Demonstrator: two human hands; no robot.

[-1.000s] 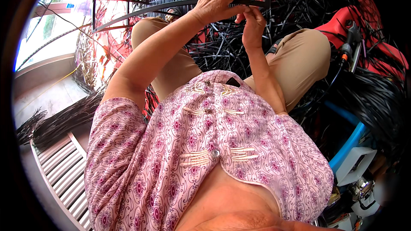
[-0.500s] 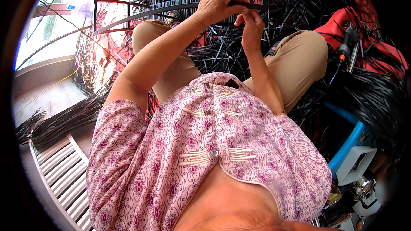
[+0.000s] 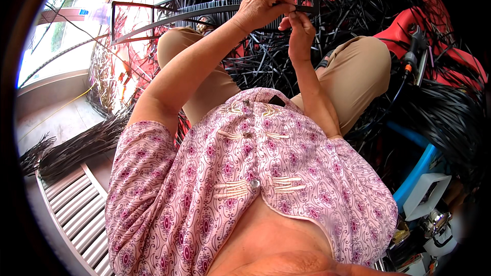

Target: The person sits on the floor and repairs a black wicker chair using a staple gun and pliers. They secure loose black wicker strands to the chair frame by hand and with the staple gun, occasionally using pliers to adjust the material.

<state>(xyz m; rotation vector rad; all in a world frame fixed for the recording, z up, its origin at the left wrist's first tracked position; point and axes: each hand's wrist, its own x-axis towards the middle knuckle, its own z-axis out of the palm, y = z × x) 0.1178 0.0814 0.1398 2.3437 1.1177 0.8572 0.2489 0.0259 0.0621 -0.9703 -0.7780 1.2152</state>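
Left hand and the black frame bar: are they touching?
Touching. The head view shows the left hand closed over the black frame bar, fingers wrapped on it, with the right hand pinching just beside.

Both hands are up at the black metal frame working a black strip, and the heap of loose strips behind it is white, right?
Not quite. The head view shows the left hand and right hand at the black metal frame, pinching a thin black strip, but the heap of loose strips behind it is black, not white.
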